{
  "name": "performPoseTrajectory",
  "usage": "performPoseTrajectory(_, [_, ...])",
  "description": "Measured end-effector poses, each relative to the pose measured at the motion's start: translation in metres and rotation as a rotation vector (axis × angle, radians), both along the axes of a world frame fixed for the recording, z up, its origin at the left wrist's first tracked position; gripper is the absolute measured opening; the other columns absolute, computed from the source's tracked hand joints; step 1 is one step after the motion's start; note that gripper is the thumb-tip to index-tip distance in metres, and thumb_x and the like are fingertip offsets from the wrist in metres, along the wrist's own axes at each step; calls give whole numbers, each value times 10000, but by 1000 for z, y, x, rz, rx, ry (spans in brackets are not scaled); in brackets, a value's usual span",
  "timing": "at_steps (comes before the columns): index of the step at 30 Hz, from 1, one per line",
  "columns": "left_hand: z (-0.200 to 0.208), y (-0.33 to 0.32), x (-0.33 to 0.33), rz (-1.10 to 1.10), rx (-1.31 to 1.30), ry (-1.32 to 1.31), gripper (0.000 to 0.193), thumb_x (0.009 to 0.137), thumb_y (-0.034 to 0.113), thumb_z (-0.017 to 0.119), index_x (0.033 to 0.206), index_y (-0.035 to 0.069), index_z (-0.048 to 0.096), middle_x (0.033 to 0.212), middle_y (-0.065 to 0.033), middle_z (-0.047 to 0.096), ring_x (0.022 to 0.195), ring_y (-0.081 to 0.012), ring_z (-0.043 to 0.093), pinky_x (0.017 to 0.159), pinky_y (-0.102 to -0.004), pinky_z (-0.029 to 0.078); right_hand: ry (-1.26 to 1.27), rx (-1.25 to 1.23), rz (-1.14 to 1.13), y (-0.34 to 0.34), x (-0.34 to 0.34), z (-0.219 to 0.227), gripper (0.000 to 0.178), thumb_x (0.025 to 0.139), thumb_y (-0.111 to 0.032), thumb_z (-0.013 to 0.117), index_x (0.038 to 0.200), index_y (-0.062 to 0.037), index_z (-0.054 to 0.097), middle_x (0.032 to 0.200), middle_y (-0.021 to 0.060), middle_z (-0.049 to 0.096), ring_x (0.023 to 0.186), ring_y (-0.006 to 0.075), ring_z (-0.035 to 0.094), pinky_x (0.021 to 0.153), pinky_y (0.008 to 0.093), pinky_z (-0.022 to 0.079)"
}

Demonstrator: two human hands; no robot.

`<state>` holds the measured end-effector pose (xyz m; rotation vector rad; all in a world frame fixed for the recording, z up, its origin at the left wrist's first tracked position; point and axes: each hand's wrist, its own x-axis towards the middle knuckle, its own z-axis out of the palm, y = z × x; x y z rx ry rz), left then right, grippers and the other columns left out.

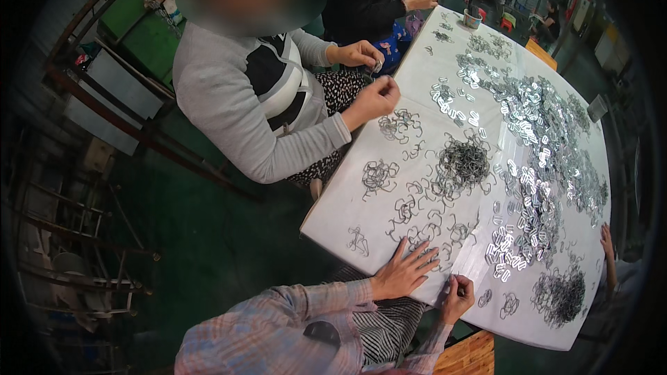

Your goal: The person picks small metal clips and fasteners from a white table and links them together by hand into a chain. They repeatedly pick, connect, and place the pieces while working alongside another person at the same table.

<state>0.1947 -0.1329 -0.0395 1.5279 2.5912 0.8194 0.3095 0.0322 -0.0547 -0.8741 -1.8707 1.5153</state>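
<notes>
My left hand [405,274] lies on the near edge of the white table [340,219], fingers spread flat, their tips among loose bent wire hooks [425,230]. Just right of it, at the table's edge, my right hand [458,297] is closed with thumb and fingers pinched together. What it pinches, if anything, is too small to make out. A dense dark heap of wire hooks [464,167] sits beyond my hands. Flat shiny metal slides [506,253] lie scattered to the right of my left hand. Small clusters of metal pieces [509,304] rest near my right hand.
At the left side a person in a grey sweater [236,104] works with small metal pieces. Another person in black [354,7] sits farther along. A hand [608,243] shows at the right edge. A dark hook pile [561,295] lies near right; a cup [472,19] stands far back.
</notes>
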Motion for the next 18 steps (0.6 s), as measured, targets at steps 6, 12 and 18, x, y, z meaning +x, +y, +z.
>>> performPoseTrajectory(6, [-3,0,0,8,16,31,552,935,303,580,1444,120,469,1561,-82,355,1455,-303,294,1115,-681,204,13,-67,4,1,-1,0,102,898,-33,705,858,17,625,795,13,634,694,67,553,648,214,463])
performPoseTrajectory(12, [-7,0,2,7,-5,36,530,956,323,559,1442,130,473,1572,-73,337,1468,-288,266,1112,-680,212,-12,-62,16,2,0,-5,110,927,-76,683,921,32,663,808,26,643,715,74,553,658,218,455])
performPoseTrajectory(18, [-10,0,3,7,-9,47,529,960,337,553,1443,136,474,1573,-77,336,1471,-284,260,1112,-680,212,-79,213,28,1,-3,5,142,934,-75,657,956,61,687,819,29,645,744,94,548,691,241,468])
